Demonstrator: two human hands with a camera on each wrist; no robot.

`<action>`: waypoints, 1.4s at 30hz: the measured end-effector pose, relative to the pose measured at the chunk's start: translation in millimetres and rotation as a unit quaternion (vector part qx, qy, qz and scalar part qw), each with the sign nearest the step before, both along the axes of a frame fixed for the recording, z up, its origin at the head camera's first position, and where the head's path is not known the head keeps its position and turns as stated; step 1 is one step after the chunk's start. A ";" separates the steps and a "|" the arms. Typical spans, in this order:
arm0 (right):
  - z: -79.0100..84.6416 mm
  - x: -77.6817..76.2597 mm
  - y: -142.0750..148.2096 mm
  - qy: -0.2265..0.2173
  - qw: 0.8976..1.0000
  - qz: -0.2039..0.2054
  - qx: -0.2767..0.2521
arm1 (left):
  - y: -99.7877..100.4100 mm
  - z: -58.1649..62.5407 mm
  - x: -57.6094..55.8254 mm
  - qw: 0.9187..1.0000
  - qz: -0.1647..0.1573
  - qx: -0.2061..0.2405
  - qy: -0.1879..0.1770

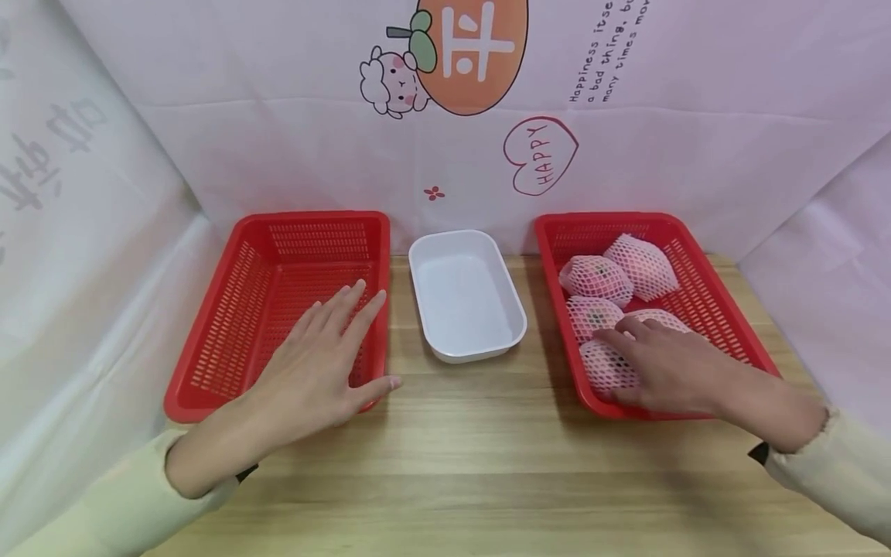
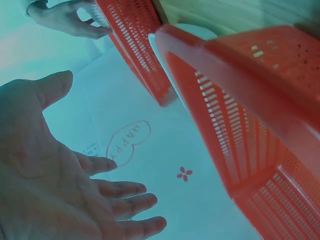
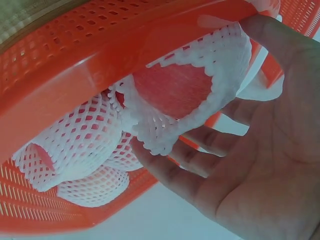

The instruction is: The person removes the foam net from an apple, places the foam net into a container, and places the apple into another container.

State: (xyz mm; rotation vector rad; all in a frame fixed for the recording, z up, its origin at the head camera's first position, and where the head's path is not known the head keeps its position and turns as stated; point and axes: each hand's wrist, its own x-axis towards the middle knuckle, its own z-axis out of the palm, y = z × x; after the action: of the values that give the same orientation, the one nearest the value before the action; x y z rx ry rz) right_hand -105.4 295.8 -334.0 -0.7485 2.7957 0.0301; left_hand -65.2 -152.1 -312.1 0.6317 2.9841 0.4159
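My left hand point(image 1: 309, 367) hovers over the near right side of the left red basket point(image 1: 179, 387), its fingers spread and holding nothing. In the left wrist view that palm faces the camera, beside the basket's rim. My right hand point(image 1: 671, 367) reaches into the right red basket point(image 1: 741, 325). There it grips an apple point(image 3: 172, 90) in a white foam net, thumb on one side and fingers on the other. The apple's red skin shows through the net's opening. Several more netted apples point(image 1: 596, 280) lie around it in the same basket.
Between the two baskets stands a white tray point(image 1: 469, 298) with nothing in it. The wooden table point(image 1: 445, 472) reaches toward the front. A white printed cloth point(image 1: 292, 147) hangs behind, with more cloth at both sides.
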 end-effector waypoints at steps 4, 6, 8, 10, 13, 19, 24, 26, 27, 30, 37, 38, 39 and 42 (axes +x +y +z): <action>-0.1 -2.8 -1.6 -0.013 1.000 0.000 -0.010 | 5.2 -2.4 4.1 1.000 -0.005 -0.002 -0.004; 0.3 -3.9 -2.3 -0.022 1.000 -0.002 -0.016 | 7.3 -3.0 6.2 1.000 -0.007 -0.003 -0.007; 0.7 -4.3 -2.8 -0.028 0.999 -0.004 -0.021 | 9.5 -3.5 8.0 1.000 -0.010 -0.004 -0.008; 0.7 -4.7 -2.8 -0.032 0.999 -0.008 -0.026 | 11.1 -4.4 9.8 1.000 -0.014 -0.002 -0.006; 0.4 -4.7 -2.8 -0.036 0.999 -0.017 -0.032 | 13.2 -6.0 12.6 1.000 -0.020 0.003 -0.002; 6.3 -1.6 -3.6 -0.026 0.998 -0.042 -0.042 | 15.6 -9.9 18.6 0.999 -0.035 0.030 0.005; 20.6 0.7 -3.2 -0.002 0.998 -0.048 -0.044 | 16.6 -10.4 24.0 0.998 -0.039 0.044 0.002; 28.0 1.6 -2.9 0.012 0.998 -0.049 -0.046 | 17.3 -10.5 26.3 0.998 -0.039 0.049 0.003; 31.7 2.2 -2.6 0.019 0.998 -0.047 -0.046 | 17.7 -10.6 27.5 0.998 -0.039 0.053 0.003; 42.4 5.5 -2.2 0.051 0.997 -0.039 -0.049 | 20.0 -10.7 31.2 0.997 -0.044 0.063 0.004; 63.4 13.2 -7.2 0.125 0.989 -0.007 -0.081 | 26.5 -10.4 38.3 0.993 -0.057 0.100 -0.001; 65.5 14.5 -8.9 0.130 0.988 -0.002 -0.086 | 27.6 -10.6 39.6 0.992 -0.057 0.108 -0.003; 67.4 15.6 -11.3 0.131 0.987 0.001 -0.091 | 28.7 -10.9 41.1 0.992 -0.057 0.116 -0.006; 71.0 20.4 -19.3 0.144 0.984 0.022 -0.106 | 32.1 -12.6 46.6 0.988 -0.056 0.140 -0.023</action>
State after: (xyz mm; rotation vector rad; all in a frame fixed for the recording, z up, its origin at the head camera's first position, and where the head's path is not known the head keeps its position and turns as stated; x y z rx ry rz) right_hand -85.0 276.4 -263.0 -0.9217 3.0907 -0.1670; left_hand -18.6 -120.0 -324.7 0.7956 2.8519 0.8377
